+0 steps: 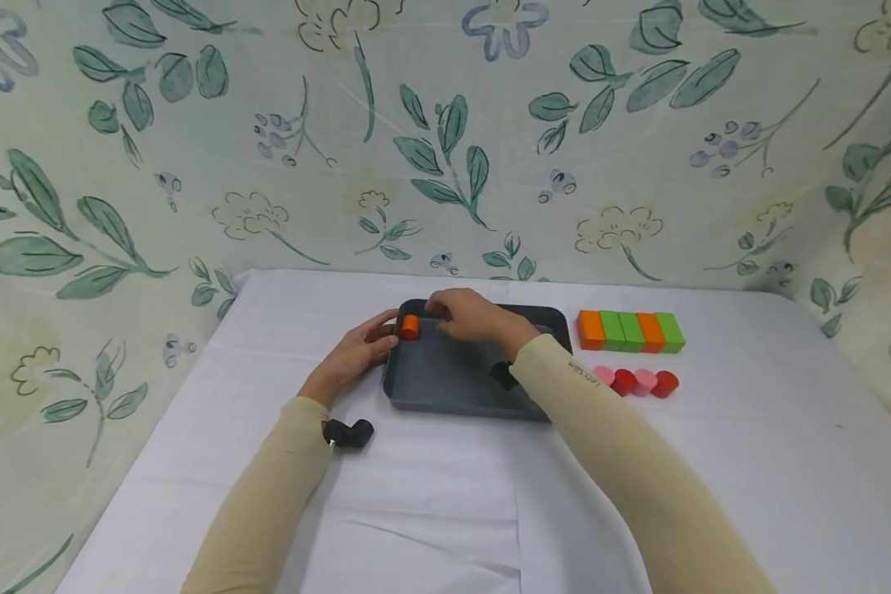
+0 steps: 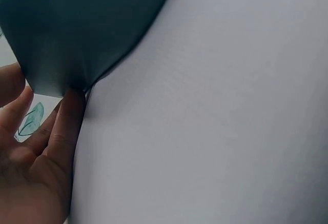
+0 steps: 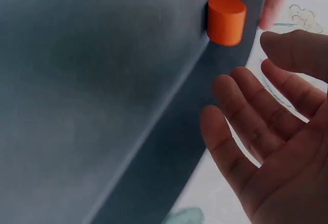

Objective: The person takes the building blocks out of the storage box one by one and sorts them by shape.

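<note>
An orange cylinder [image 1: 410,327] stands in the far left corner of a dark grey rectangular tray [image 1: 445,407]. Over the tray's far edge hovers my right hand [image 1: 472,315], just right of the cylinder; the right wrist view shows its fingers [image 3: 238,157] loosely bent, apart from the orange cylinder [image 3: 226,21] and holding nothing. My left hand [image 1: 358,353] rests against the tray's left side. In the left wrist view its fairly straight fingers [image 2: 66,126] touch the outside of the tray [image 2: 82,24].
Right of the tray lies a row of orange and green blocks [image 1: 630,332]. Nearer me is a row of pink and red cylinders [image 1: 644,381], partly covered by my right sleeve [image 1: 601,412]. A white cloth [image 1: 431,495] covers the table, with a floral curtain [image 1: 445,165] behind.
</note>
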Demonstrator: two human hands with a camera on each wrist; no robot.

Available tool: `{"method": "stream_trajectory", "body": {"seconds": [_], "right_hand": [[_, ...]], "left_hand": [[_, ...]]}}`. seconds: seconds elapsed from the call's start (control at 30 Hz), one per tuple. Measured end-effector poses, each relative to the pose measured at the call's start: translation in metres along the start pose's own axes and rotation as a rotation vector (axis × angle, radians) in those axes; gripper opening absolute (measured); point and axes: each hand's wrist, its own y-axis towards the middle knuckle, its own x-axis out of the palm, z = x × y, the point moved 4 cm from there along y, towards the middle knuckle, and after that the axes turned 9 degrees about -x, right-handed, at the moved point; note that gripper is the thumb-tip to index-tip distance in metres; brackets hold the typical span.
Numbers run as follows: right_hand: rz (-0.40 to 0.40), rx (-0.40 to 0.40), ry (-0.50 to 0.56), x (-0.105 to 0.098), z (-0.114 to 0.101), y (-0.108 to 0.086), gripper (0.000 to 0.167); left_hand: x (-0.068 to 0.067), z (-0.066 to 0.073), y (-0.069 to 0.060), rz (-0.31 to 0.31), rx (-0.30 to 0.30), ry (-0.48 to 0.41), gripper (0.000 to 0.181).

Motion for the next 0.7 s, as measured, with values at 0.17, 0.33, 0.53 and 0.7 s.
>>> {"method": "stream_trajectory", "body": {"seconds": [0.17, 0.33, 0.53, 0.7], "right_hand": [[-0.008, 0.029, 0.005, 0.012, 0.002, 0.014, 0.041], [-0.012, 0.043, 0.02, 0.021, 0.002, 0.023, 0.042], [-0.024, 0.105, 0.041, 0.032, 0.008, 0.032, 0.037], [0.017, 0.103, 0.062, 0.035, 0.009, 0.037, 0.03]], "left_hand": [[0.0, 0.001, 0.0, 0.009, -0.008, 0.031, 0.061], [0.001, 0.001, 0.0, 0.014, -0.012, 0.035, 0.061], [0.003, 0.001, 0.001, -0.005, 0.0, 0.021, 0.061], [0.001, 0.0, 0.0, 0.004, 0.001, 0.009, 0.061]]}}
